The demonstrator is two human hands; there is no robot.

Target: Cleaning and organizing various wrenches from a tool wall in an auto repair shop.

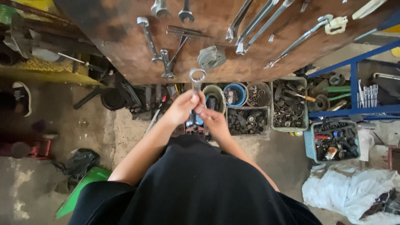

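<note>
Workshop floor, stained concrete, brown wooden tool board (125, 50) just beyond your hands with spanners hung on it. Your left hand (183, 107) is closed round the shank of a ring spanner (196, 83), thumb and fingers pinching it, ring end sticking up past the fingertips toward the board. Your right hand (213, 121) sits just below and right of the left, fingers curled on the lower part of the same spanner; lower end hidden behind both hands. Past your hands, under the board: blue bowl (236, 94) and round tubs of small metal parts. Right of your right hand: a grey crate (288, 106) of bolts and fittings, further right a blue metal rack (354, 79) and a blue bin (333, 141) of tools. White sack (350, 191) low right. Green sheet (83, 187) on floor well left of your left arm
</note>
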